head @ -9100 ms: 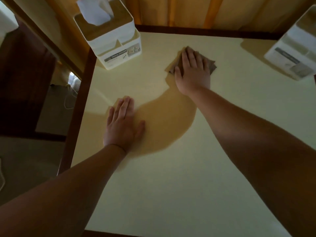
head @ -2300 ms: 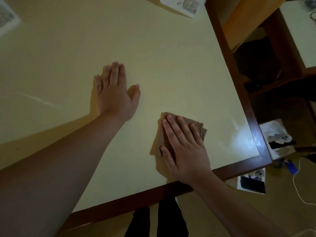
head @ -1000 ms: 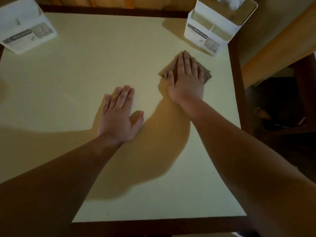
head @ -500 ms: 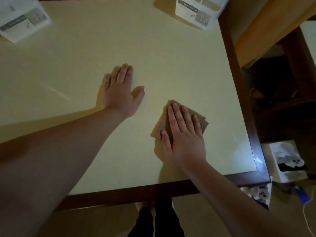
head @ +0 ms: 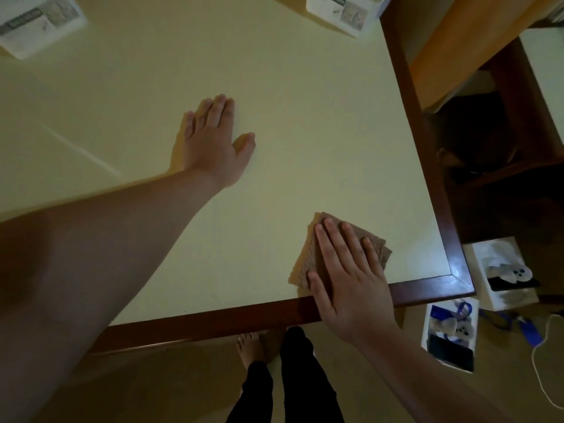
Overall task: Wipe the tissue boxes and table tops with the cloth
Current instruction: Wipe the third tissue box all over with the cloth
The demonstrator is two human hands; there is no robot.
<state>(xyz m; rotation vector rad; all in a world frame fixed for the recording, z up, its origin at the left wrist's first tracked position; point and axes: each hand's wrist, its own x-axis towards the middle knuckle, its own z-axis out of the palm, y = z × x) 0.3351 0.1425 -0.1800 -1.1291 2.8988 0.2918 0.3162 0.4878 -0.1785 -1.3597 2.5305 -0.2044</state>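
Note:
A folded brown cloth (head: 308,254) lies near the front right corner of the pale yellow table top (head: 305,123). My right hand (head: 348,273) presses flat on the cloth with straight fingers, its heel over the table's dark wooden front edge (head: 213,322). My left hand (head: 213,145) rests flat and open on the bare table, up and to the left of the cloth. Two white tissue boxes stand at the far side: one (head: 39,22) at the top left, one (head: 345,10) at the top right, both cut off by the frame.
Past the table's right edge, a dark wooden frame (head: 427,166) and a shadowed gap. On the floor at lower right lie two small open boxes (head: 503,270) (head: 451,334), a blue item and a white cable (head: 546,361). My legs and bare foot (head: 250,346) stand below the front edge.
My right hand has slid the cloth from near the far right tissue box back toward me, down to the table's front edge. My left hand stays flat in the same place.

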